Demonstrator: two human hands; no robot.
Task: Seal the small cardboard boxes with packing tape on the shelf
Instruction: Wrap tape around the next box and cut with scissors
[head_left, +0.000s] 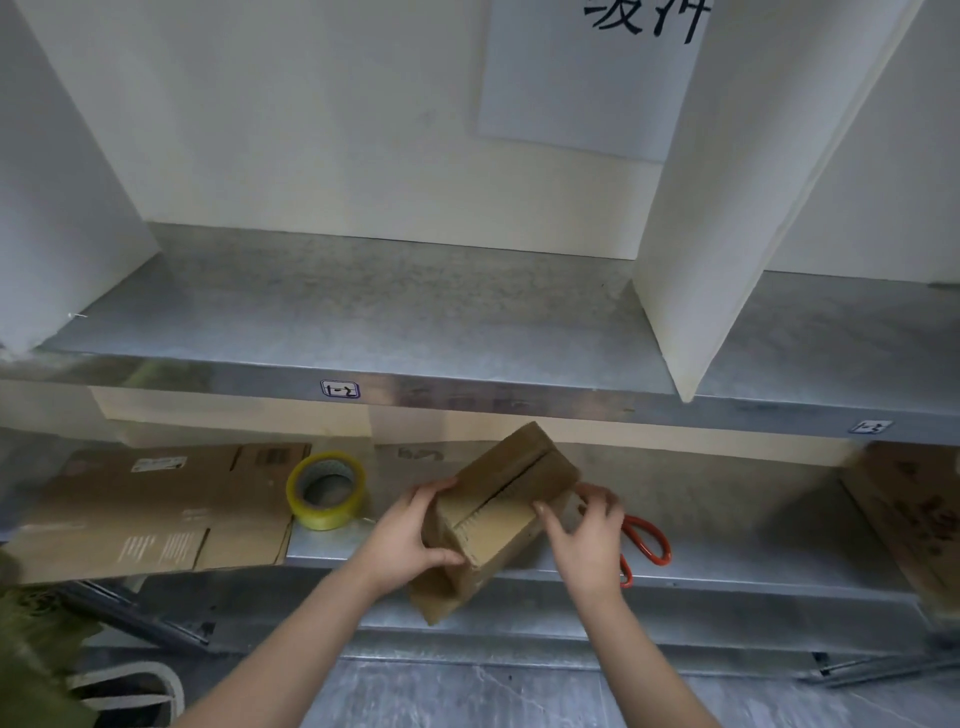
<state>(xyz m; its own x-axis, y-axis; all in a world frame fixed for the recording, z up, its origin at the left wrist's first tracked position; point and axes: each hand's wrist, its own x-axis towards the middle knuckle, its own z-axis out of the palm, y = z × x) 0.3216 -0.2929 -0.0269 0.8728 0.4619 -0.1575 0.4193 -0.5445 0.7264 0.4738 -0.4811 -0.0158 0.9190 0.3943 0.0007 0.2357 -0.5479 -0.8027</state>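
A small brown cardboard box (511, 486) is held tilted above the front edge of the lower metal shelf (727, 540), its top flaps closed with a seam running along the middle. My left hand (410, 535) grips its left near end, thumb on the end flap. My right hand (587, 530) holds its right side with the fingers curled round the edge. A roll of clear yellowish packing tape (326, 491) lies on the shelf to the left of the box, apart from both hands.
Red-handled scissors (647, 540) lie on the shelf behind my right hand. Flattened cardboard (145, 514) covers the shelf's left part, and another carton (914, 514) sits at the far right. The upper shelf (363, 312) has white dividers.
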